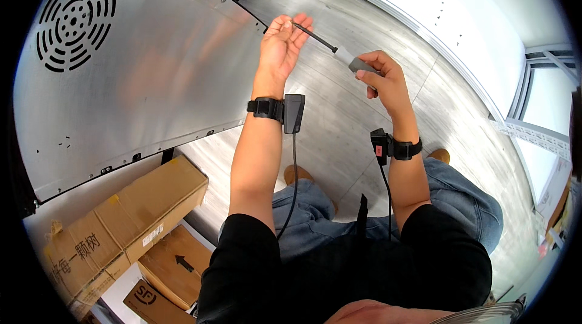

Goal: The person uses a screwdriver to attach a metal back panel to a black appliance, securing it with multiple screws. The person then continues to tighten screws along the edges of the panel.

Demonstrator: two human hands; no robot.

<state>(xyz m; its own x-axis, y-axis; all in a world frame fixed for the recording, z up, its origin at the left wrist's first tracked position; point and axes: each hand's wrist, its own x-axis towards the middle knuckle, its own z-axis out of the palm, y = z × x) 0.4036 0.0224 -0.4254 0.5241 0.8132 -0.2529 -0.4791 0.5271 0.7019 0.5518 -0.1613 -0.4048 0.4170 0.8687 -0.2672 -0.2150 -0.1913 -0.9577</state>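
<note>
A screwdriver (341, 55) with a grey handle and a long dark shaft is held in my right hand (386, 78), whose fingers are wrapped around the handle's end. Its shaft slants up and left to my left hand (282, 45). There the thumb and a finger pinch together at the screwdriver's tip, while the other fingers extend behind it. Whatever small thing may be in that pinch is too small to make out. Left of this hand stands a large metal panel (163, 75) with round vent slots and small holes along its edges; the hand is close to its right edge.
Cardboard boxes (139, 212) are stacked at the lower left, under the panel's bottom edge. A white wall panel with a metal rail (400, 18) curves across the upper right. Metal shelving (536, 133) stands at the far right. Cables hang from both wrist devices (294, 115).
</note>
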